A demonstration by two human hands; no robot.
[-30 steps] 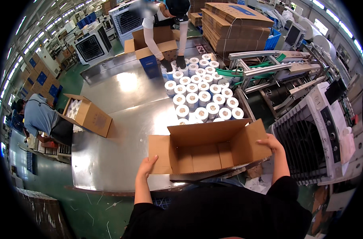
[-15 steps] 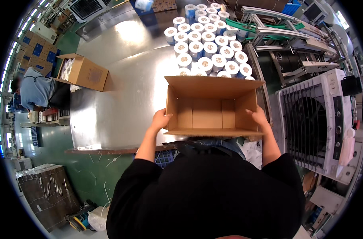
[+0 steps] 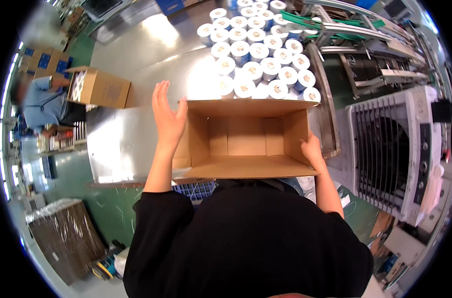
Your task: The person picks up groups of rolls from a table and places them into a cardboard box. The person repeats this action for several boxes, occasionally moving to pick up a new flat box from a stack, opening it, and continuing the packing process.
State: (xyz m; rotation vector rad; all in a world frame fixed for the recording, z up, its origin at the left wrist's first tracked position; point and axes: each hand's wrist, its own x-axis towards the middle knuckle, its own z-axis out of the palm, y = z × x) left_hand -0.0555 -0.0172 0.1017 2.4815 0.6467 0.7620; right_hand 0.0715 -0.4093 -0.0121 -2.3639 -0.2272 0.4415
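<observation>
Up front, empty brown carton (image 3: 245, 141), L hand (image 3: 167, 116) fingers released, R hand (image 3: 311, 149) fingers grasping rim.

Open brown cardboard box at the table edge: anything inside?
The open brown cardboard box looks empty: bare brown walls and bottom flaps show. Its near wall hides the nearest strip of floor. White tape rolls stand behind it, outside.

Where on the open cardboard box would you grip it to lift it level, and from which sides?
Probably by the two short end walls of the cardboard box, from left and right at once. It lies wide and open-topped; the left hand and right hand already flank those ends.
</observation>
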